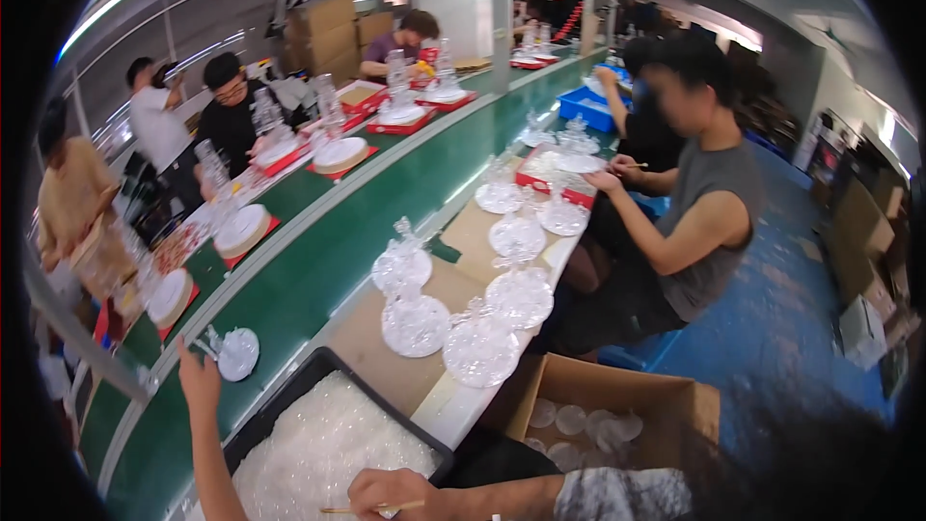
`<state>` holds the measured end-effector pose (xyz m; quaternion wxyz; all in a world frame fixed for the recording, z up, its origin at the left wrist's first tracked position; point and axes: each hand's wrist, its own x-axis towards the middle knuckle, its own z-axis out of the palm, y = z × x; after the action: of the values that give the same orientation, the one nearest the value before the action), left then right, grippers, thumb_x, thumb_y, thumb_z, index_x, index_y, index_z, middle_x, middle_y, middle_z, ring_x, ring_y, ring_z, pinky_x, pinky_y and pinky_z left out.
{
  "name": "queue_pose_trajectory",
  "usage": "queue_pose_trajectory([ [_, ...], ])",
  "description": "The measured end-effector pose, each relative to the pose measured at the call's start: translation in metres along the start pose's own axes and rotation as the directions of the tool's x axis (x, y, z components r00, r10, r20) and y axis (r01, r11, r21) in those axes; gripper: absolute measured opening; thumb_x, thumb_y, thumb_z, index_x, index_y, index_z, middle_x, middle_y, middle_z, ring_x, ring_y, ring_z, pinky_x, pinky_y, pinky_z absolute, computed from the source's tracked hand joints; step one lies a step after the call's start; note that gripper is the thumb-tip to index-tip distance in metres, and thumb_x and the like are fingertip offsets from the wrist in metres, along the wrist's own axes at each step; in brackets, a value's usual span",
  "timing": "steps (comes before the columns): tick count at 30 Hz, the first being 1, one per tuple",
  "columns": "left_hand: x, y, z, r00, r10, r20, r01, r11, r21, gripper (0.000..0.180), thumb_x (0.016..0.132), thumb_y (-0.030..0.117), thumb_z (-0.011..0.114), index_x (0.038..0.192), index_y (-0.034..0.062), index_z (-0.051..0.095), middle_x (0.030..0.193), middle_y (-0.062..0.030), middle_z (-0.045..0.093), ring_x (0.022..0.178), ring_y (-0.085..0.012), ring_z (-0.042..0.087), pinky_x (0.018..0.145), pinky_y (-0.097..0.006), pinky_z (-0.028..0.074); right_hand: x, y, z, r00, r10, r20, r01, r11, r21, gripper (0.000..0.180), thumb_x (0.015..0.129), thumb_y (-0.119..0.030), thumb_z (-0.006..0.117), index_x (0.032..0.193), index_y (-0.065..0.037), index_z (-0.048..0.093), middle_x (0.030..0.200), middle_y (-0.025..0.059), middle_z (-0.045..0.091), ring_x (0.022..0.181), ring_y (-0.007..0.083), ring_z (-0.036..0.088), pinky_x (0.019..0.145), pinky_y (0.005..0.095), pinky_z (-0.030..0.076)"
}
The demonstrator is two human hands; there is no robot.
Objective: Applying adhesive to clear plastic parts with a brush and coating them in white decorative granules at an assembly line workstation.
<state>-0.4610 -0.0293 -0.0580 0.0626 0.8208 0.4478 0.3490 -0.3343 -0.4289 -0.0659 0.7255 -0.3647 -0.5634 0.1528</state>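
My left hand (199, 378) reaches out over the green conveyor belt with a finger stretched out and nothing in it. Just beyond its fingers, a clear plastic ornament with a round base (237, 353) lies tipped on the belt. My right hand (391, 494) is closed around a thin wooden stick (413, 505), perhaps a brush; its tip is hard to make out. That hand is over the near edge of a black tray (323, 367) filled with white glittery granules (328, 444). More clear ornaments (480, 352) with glittery round bases stand to the right of the tray.
A cardboard box (666, 396) with clear discs (569, 419) sits at lower right. A co-worker (709, 203) on the right holds a stick and an ornament over a red tray (555, 191). Across the belt, several people work beside tall clear pieces on red trays (400, 123).
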Motion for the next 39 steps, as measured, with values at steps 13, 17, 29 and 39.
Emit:
queue_pose_trajectory([
  [13, -0.181, 0.207, -0.081, 0.643, 0.765, 0.016, -0.690, 0.589, -0.420, 0.049, 0.081, 0.012, 0.067, 0.126, -0.0035, 0.053, 0.119, -0.0229, 0.058, 0.109, -0.0405, 0.054, 0.096, -0.047, 0.040, 0.020, -0.017, -0.020, 0.892, 0.347, 0.288, -0.254, 0.915, -0.314, 0.021, 0.096, -0.024, 0.062, 0.107, -0.007, 0.069, 0.102, 0.0129, 0.068, 0.091, 0.0267, 0.068, 0.079, 0.0362, 0.055],
  [17, -0.200, 0.238, -0.070, 0.474, 0.868, -0.147, -0.765, 0.323, -0.558, 0.044, 0.082, 0.014, 0.065, 0.121, -0.0017, 0.055, 0.117, -0.0205, 0.058, 0.107, -0.0377, 0.055, 0.095, -0.046, 0.041, 0.016, -0.008, -0.017, 0.930, 0.122, 0.347, 0.011, 0.934, -0.357, 0.020, 0.094, -0.021, 0.065, 0.103, -0.003, 0.067, 0.098, 0.0119, 0.067, 0.089, 0.0286, 0.067, 0.076, 0.0359, 0.054],
  [29, -0.195, 0.311, -0.028, 0.071, 0.829, -0.554, -0.814, -0.273, -0.513, 0.028, 0.084, 0.021, 0.058, 0.107, 0.0038, 0.060, 0.109, -0.0130, 0.060, 0.101, -0.0294, 0.057, 0.089, -0.041, 0.045, -0.013, 0.046, -0.012, 0.861, 0.174, 0.477, -0.354, 0.879, 0.320, 0.038, 0.089, -0.016, 0.066, 0.123, -0.003, 0.055, 0.111, 0.0174, 0.064, 0.105, 0.0319, 0.062, 0.091, 0.0412, 0.050],
  [39, -0.232, 0.208, -0.118, 0.364, 0.925, -0.105, -0.907, 0.327, -0.266, 0.023, 0.086, 0.025, 0.054, 0.097, 0.0080, 0.064, 0.104, -0.0075, 0.060, 0.097, -0.0231, 0.059, 0.084, -0.038, 0.048, 0.051, -0.058, -0.026, 0.878, 0.276, 0.391, -0.050, 0.866, -0.498, 0.031, 0.065, -0.016, 0.072, 0.091, 0.001, 0.070, 0.096, 0.0173, 0.068, 0.087, 0.0341, 0.067, 0.073, 0.0398, 0.056],
])
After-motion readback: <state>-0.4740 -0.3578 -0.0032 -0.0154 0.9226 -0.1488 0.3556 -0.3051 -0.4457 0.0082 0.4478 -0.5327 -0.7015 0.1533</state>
